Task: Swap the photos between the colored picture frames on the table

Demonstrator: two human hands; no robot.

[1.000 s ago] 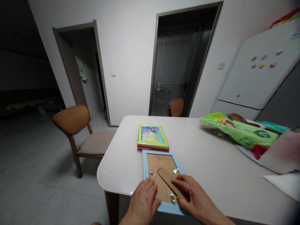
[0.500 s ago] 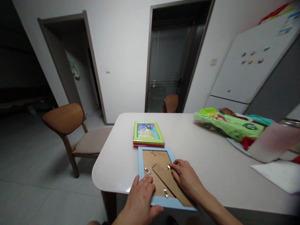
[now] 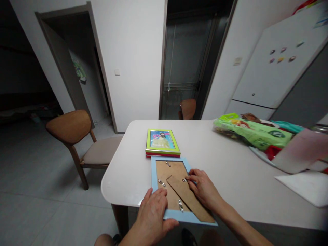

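Note:
A light blue picture frame (image 3: 153,171) lies face down at the table's near edge, its brown backing board (image 3: 164,169) up. A slanted stand leg (image 3: 191,198) is on the board, with small metal clips around the sides. My left hand (image 3: 153,210) grips the frame's near left corner, fingers over the left side and thumb along the near edge. At the right side, my right hand (image 3: 203,186) has its fingertips closed on a metal clip (image 3: 184,179). Just beyond the frame is a stack with a green picture frame (image 3: 176,145) on top and red below.
The white table (image 3: 197,143) carries a green plastic package (image 3: 258,131), a pinkish container (image 3: 297,150) and white paper (image 3: 304,186) on the right. A wooden chair (image 3: 71,128) stands at left, another chair (image 3: 188,108) behind. A fridge (image 3: 271,78) is at right.
The view has shifted slightly, so the table sits a little higher. Both hands stay on the blue frame; the right fingertips have moved very little at the clip.

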